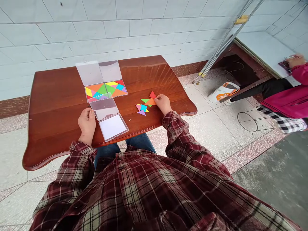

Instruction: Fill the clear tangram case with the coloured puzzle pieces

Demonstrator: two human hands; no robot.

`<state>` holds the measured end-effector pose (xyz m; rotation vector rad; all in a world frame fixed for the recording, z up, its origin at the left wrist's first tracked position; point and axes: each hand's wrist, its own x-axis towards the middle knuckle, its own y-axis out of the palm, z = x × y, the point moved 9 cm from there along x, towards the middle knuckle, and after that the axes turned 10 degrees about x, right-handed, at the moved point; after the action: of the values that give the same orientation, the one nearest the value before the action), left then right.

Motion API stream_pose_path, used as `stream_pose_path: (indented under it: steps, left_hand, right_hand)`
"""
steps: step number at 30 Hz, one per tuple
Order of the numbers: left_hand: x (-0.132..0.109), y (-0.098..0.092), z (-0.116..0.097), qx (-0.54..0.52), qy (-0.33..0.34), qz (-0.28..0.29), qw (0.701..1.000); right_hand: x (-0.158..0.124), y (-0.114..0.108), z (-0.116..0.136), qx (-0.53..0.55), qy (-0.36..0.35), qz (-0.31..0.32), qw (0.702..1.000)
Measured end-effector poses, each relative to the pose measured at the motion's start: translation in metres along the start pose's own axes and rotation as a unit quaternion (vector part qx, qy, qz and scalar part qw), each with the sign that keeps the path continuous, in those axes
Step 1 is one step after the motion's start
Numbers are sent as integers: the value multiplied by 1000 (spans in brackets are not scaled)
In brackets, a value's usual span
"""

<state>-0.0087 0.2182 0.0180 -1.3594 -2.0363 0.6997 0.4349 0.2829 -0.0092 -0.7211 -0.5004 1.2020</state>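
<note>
Between the thumb and fingers of my right hand is the edge of an orange tangram piece. Around it on the table lie loose pieces: a red triangle, a green triangle, a blue square and a purple triangle, with small pink and yellow ones. My left hand is closed, thumb against finger, at the left edge of an open clear plastic case with a white base; whether it grips the lid I cannot tell. Behind, two more open cases hold coloured tangram pieces.
The brown wooden table stands against a white tiled wall. To the right, metal crutches lean there, with a white and orange box and a round metal frame on the floor. A person in a pink sleeve sits far right.
</note>
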Motion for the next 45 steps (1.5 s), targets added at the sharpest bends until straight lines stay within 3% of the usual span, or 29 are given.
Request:
stream_pose_path:
  steps: [13,29,37,41,45]
  left_hand:
    - [1,7,-2,-4,2,26,1000]
    - [4,10,6,-1,9,16,1000]
    - [5,14,10,-1,4,18,1000]
    - [4,13,9,13,6,20,1000]
    - [1,10,5,14,10,22,1000]
  right_hand:
    - [2,-4,15,-34,-28,1,999]
    - [-5,0,29,-133,22,60,989]
    - [-14,-1,30,-142,26,54,988]
    - [-19,4,31,-114,31,55,991]
    - [-13,7,23,-8,42,44,998]
